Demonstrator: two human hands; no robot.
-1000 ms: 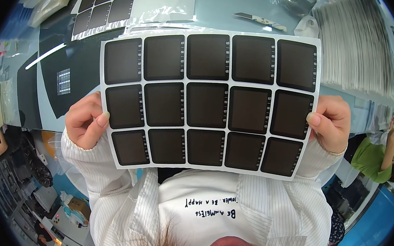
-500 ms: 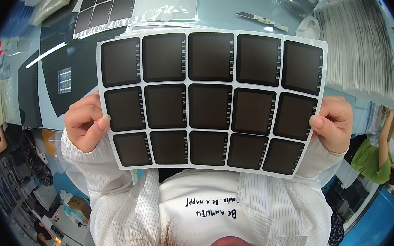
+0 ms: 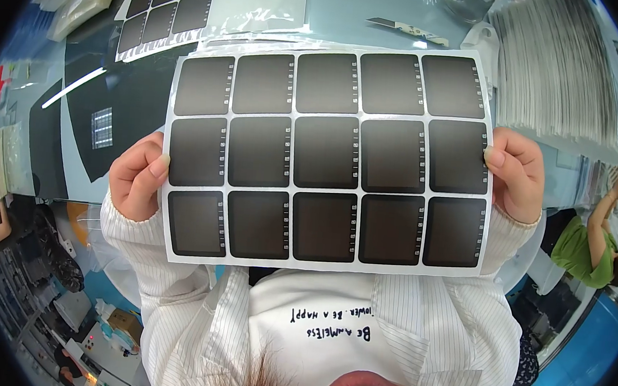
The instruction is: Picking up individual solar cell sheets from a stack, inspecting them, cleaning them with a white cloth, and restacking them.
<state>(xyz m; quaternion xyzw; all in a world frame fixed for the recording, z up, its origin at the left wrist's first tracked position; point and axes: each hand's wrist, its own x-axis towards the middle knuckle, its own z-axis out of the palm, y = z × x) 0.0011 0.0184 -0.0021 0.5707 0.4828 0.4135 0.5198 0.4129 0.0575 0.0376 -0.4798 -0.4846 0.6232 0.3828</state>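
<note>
A white sheet of dark rectangular stickers (image 3: 326, 154), laid out in three rows, is held up in front of my chest. My left hand (image 3: 138, 176) pinches its left edge, thumb on the face I see and curled fingers behind. At the right edge, my right hand (image 3: 516, 177) grips it the same way, a little higher. The fingertips behind the sheet are hidden. Light glares greyish over the upper rows, while the bottom row looks darker. Behind its top edge lies more white and clear sheet material, partly covered.
A similar sticker sheet (image 3: 168, 4) lies at the far left by a black panel (image 3: 119, 113). A craft knife (image 3: 409, 31) rests at the back, near a tall stack of sheets (image 3: 562, 68). A person in green (image 3: 586, 247) is at the right.
The sheet has tipped and levelled: its lower edge swung wider, its upper edge narrowed, and glare spread over the upper rows. My right hand rose slightly; both hands keep hold.
</note>
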